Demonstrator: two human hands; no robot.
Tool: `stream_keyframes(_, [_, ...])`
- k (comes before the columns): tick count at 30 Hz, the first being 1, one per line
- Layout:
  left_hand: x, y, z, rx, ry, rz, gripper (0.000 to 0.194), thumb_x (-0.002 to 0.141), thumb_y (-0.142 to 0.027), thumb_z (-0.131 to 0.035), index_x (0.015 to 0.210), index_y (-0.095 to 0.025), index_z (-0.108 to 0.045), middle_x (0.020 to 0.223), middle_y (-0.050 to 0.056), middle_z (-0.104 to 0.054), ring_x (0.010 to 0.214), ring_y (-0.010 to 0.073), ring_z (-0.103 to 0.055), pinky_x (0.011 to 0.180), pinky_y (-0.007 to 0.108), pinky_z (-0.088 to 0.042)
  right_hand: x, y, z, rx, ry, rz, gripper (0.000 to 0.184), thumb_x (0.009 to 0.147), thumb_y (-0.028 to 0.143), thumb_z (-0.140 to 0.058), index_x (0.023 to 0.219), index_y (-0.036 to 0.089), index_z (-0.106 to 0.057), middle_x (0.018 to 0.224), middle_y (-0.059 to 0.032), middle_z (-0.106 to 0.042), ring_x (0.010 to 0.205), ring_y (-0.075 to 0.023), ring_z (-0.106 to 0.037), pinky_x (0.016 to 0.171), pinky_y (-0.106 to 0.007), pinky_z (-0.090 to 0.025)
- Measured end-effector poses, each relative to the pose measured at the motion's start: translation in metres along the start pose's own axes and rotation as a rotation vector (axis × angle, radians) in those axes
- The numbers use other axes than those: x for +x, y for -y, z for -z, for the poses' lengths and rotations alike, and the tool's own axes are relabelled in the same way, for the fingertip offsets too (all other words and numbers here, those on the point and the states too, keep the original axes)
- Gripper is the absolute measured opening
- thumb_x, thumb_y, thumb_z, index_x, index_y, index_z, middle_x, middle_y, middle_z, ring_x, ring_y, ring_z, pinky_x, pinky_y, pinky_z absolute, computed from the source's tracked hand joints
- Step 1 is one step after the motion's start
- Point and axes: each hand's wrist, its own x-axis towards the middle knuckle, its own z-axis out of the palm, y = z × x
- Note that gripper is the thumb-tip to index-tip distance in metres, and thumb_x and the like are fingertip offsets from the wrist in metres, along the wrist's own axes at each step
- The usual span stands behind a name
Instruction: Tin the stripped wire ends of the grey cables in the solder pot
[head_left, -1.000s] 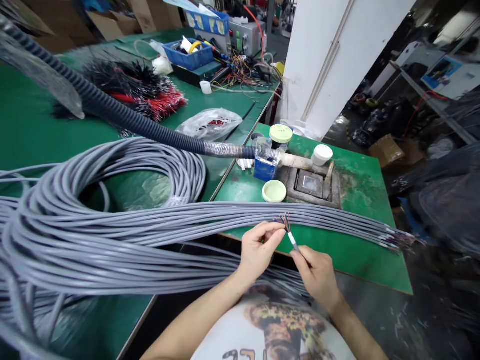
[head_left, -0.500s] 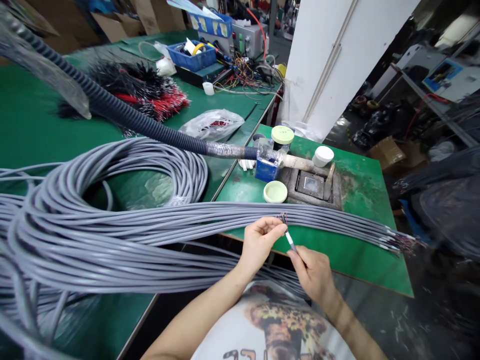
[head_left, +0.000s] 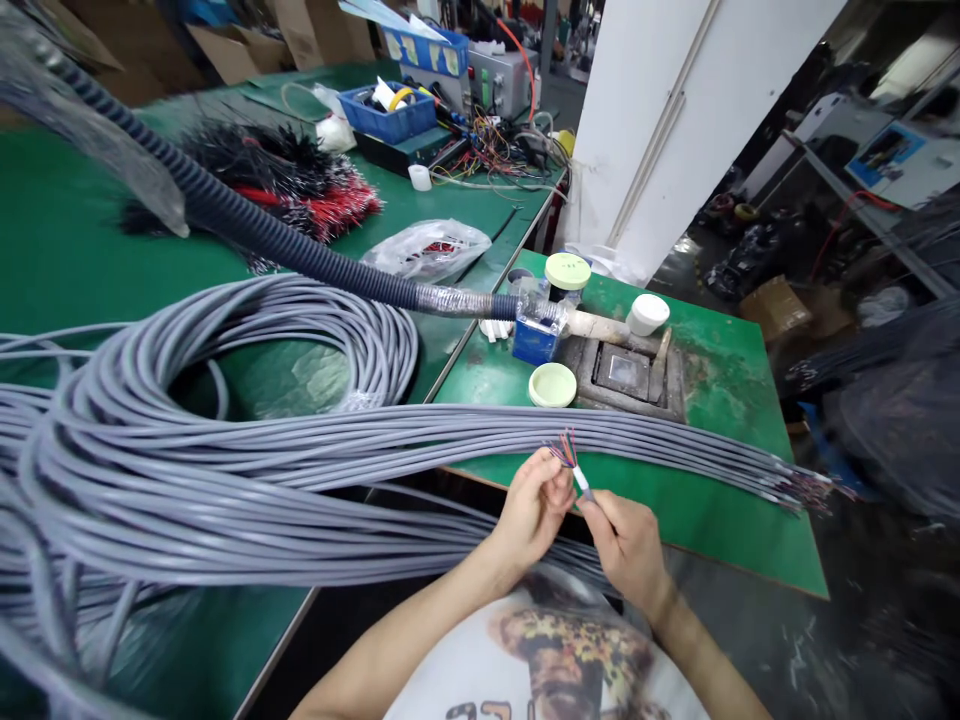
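My right hand point(head_left: 628, 545) is closed around a grey cable point(head_left: 588, 493), just below its white-wrapped end point(head_left: 580, 477). Thin coloured wires point(head_left: 568, 449), red and dark ones among them, fan out loosely from that end. At their left side my left hand point(head_left: 534, 507) has its fingers curled, with thumb and forefinger pinched on some of the dark wires. Right behind both hands runs a bundle of similar grey cables point(head_left: 450, 430), whose stripped ends point(head_left: 810, 488) reach the right edge of the green board.
A large cable coil point(head_left: 150, 370) fills the left table. Behind the bundle sit a solder-pot-like block point(head_left: 628, 372), a pale green shallow dish point(head_left: 552, 385), a white cup point(head_left: 648, 314) and a lidded jar point(head_left: 567, 272). A ribbed hose point(head_left: 300, 255) crosses above the table.
My left hand has moved slightly down and rolled, its fingers now lower beside the wires. The wires are more spread and visible. My right hand keeps its hold on the cable.
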Motion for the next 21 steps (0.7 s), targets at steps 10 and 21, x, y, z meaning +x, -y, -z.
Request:
stream_keyframes(10, [0.013, -0.031, 0.003, -0.033, 0.221, 0.179, 0.011, 0.069, -0.020, -0.062, 0.068, -0.012, -0.055, 0.054, -0.004, -0.041, 0.042, 0.0038, -0.029, 0.038, 0.016, -0.020, -0.001, 0.002, -0.002, -0.079, 0.063, 0.142, 0.032, 0.097, 0.024, -0.038, 0.076, 0.015, -0.062, 0.057, -0.0026, -0.058, 0.053, -0.0129, -0.054, 0.056, -0.026, -0.034])
stream_keyframes(21, [0.012, -0.032, 0.021, 0.011, 0.300, 0.227, 0.021, 0.066, -0.022, -0.077, 0.068, -0.013, -0.058, 0.056, -0.002, -0.050, 0.044, 0.0065, -0.045, 0.034, 0.013, -0.030, -0.002, 0.004, -0.002, -0.095, 0.075, 0.143, 0.035, 0.097, 0.026, -0.038, 0.069, 0.016, -0.058, 0.054, -0.0010, -0.055, 0.051, -0.0119, -0.050, 0.055, -0.027, -0.030])
